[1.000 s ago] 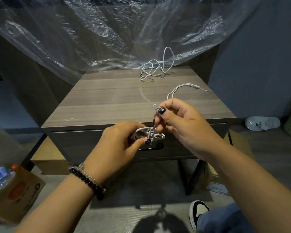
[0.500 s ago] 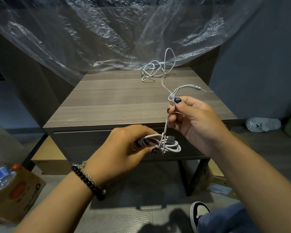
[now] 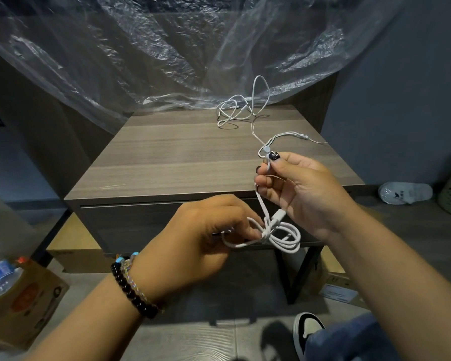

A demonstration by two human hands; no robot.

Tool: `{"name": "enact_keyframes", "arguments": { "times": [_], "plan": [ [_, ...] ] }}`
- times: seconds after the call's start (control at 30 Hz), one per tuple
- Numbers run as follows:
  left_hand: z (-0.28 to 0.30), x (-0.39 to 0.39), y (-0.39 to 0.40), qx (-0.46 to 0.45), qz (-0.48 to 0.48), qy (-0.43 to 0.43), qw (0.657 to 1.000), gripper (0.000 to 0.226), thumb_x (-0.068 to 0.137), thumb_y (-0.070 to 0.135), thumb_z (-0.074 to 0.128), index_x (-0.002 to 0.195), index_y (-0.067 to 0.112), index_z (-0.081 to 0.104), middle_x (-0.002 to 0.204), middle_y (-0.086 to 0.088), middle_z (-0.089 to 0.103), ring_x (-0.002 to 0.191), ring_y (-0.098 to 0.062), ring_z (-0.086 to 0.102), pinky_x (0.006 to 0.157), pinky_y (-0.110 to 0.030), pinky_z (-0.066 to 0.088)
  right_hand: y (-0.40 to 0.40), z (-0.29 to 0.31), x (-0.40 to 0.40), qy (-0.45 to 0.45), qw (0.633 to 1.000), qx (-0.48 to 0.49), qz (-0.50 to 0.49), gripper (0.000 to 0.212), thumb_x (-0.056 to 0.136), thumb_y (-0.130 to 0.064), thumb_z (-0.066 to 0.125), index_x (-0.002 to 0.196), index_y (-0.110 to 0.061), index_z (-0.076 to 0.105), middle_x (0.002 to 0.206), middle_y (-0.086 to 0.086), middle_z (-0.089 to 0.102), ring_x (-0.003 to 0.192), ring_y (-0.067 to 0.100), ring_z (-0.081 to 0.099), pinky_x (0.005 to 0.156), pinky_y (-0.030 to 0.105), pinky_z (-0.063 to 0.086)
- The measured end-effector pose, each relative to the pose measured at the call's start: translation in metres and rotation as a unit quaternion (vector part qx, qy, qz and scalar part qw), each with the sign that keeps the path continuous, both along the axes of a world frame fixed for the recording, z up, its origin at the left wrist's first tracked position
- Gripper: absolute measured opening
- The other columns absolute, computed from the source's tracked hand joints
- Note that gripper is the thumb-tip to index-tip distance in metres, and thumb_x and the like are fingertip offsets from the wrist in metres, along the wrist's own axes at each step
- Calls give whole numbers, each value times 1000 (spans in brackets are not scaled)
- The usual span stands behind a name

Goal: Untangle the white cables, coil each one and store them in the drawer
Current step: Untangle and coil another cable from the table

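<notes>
A coiled white cable [image 3: 276, 235] hangs in front of the closed drawer [image 3: 146, 222]. My left hand [image 3: 208, 235] pinches the coil at its left side. My right hand [image 3: 297, 186], up and to the right, grips the coil's loose end together with a thin white earphone wire [image 3: 284, 136]. That thin wire runs back over the table top [image 3: 182, 157]. A second, tangled white cable [image 3: 240, 110] lies at the table's far edge, with one loop standing up.
Clear plastic sheeting [image 3: 167, 53] drapes behind and over the table's back. A cardboard box [image 3: 24, 300] with a water bottle sits on the floor at left. More boxes lie under the table. A white slipper [image 3: 404, 192] lies on the floor at right.
My right hand has risen up and to the right, drawing the cable's end out of the coil. The coil has loosened and hangs lower from my left hand.
</notes>
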State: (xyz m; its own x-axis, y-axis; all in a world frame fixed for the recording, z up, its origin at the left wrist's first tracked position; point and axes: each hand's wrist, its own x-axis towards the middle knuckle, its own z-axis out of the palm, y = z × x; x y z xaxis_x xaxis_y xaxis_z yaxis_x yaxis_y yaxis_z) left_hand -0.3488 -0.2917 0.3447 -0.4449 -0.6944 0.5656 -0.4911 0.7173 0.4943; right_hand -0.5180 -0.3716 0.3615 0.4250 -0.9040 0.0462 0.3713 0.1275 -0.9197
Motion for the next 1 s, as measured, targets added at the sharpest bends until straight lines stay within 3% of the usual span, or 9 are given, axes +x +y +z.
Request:
{"name": "enact_keyframes", "arguments": {
  "times": [0.17, 0.27, 0.37, 0.47, 0.57, 0.73, 0.9, 1.0],
  "plan": [
    [1, -5, 5, -33, 17, 2, 999, 25, 69, -16, 68, 87, 2, 69, 100, -4, 68, 97, -15, 65, 78, -31, 53, 1, -2, 3, 21, 1000, -16, -7, 16, 99, -6, 44, 90, -3, 56, 73, 6, 65, 68, 15, 67, 64, 22, 56],
    [-4, -6, 7, -17, 35, 25, 999, 10, 78, 5, 71, 87, 3, 69, 102, -3, 67, 97, -13, 65, 79, -30, 53, 2, -1, 4, 37, 999, -33, -21, 11, 99, -5, 44, 94, -2, 54, 76, 7, 63, 67, 15, 68, 64, 24, 55],
    [-7, -5, 5, -2, 49, 40, 998, 15, 85, 17, 65, 90, 3, 71, 105, -1, 68, 101, -10, 65, 82, -31, 54, 2, -1, 4, 73, 996, -53, -25, 9, 99, -6, 45, 97, -3, 54, 77, 8, 64, 67, 15, 68, 63, 24, 54],
    [-7, -6, 3, 0, 59, 43, 997, 22, 87, 15, 62, 107, 6, 68, 113, 1, 67, 111, -9, 62, 88, -34, 52, 3, -1, 3, 128, 988, -88, -26, 12, 99, -6, 46, 93, -7, 56, 76, 5, 66, 66, 14, 68, 61, 25, 55],
    [-8, -5, 2, -17, 82, 43, 996, 37, 88, 16, 61, 124, 5, 60, 125, 1, 63, 118, -10, 58, 97, -35, 49, 4, -2, 2, 203, 968, -141, -49, 10, 97, -3, 48, 94, -4, 57, 73, 4, 65, 56, 6, 63, 50, 16, 48],
    [-10, -4, 0, -49, 108, 28, 993, 32, 86, 16, 62, 116, 6, 67, 117, -2, 65, 113, -8, 60, 95, -27, 49, 3, -6, 3, 257, 950, -167, -66, 12, 96, -4, 49, 90, -9, 58, 78, 6, 69, 61, 7, 67, 54, 17, 49],
    [-4, -7, 1, -8, 90, 101, 991, 21, 82, 14, 65, 99, 7, 73, 106, -1, 70, 103, -8, 66, 90, -26, 52, 1, -3, 3, 149, 981, -109, -56, 10, 98, 0, 46, 95, 1, 56, 78, 11, 67, 68, 16, 72, 59, 22, 58],
    [3, -7, 4, 87, 82, 231, 966, 24, 76, 13, 72, 99, 6, 73, 100, -5, 74, 99, -14, 69, 86, -23, 53, -2, 0, 0, 47, 996, -51, -60, 12, 98, 0, 44, 92, 1, 53, 76, 10, 68, 79, 27, 73, 65, 28, 59]
  ]
}}
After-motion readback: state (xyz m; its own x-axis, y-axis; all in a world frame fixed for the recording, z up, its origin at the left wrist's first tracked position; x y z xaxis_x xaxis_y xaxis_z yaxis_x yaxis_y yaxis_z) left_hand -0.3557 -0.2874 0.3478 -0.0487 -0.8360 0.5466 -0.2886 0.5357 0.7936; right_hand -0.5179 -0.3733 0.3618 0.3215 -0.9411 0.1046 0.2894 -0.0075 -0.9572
